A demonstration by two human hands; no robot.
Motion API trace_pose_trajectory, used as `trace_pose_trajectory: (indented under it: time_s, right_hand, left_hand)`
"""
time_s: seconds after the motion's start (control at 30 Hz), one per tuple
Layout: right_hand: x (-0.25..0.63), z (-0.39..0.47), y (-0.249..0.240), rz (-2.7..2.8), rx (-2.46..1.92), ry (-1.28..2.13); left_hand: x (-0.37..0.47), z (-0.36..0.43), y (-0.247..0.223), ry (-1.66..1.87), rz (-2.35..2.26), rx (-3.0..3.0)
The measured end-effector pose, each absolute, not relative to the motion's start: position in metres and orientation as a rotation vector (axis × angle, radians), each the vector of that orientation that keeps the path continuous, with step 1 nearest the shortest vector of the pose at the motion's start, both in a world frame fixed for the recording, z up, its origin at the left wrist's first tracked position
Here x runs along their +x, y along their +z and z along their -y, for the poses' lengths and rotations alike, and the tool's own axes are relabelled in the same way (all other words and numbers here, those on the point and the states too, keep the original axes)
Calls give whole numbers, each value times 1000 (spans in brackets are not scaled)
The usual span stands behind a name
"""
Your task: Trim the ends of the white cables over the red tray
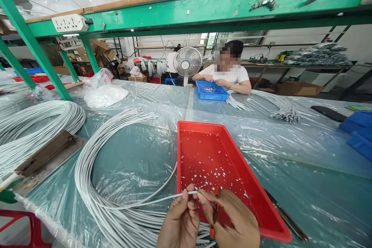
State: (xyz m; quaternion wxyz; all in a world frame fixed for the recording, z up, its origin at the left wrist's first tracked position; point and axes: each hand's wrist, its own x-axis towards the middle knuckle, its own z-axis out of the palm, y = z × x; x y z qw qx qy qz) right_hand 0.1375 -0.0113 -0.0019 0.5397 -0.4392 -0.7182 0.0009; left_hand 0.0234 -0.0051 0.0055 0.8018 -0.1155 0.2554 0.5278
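A single white cable [162,198] runs from the coiled cable bundle [87,162] to my left hand [181,217], which pinches it near its end. My right hand [232,217] is beside it, thumb and forefinger at the cable's tip, with an orange-handled tool [215,211] held in its fingers. Both hands are over the lower part of the red tray [209,135], where small silvery-white bits lie scattered. The rest of the tool is hidden by my right hand.
Metal tweezers or a similar long tool [290,221] lie right of the tray. Another cable coil [43,124] and a brown metal block [46,153] are left. Across the table a person [232,73] works over a blue tray [210,95]. A green shelf beam [174,11] spans above.
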Motion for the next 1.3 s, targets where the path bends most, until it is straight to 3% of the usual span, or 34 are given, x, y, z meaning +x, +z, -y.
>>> trace_pose_trajectory:
  time_s: [0.3, 0.63, 0.7, 0.97, 1.3]
  right_hand:
    - [141, 15, -5, 1791, -1000, -137]
    - [132, 14, -4, 1634, -1142, 41]
    - [133, 15, -5, 1688, -1132, -61]
    - [139, 13, -3, 1944, -945, -378]
    - [139, 14, -1, 1972, -882, -395]
  left_hand:
    - [26, 9, -12, 1156, -511, -168]
    - [41, 17, -16, 1674, -855, 452]
    - [40, 18, -18, 1713, -962, 510]
    - [34, 18, -10, 1674, -1090, 641]
    - [25, 14, -3, 1524, -878, 579]
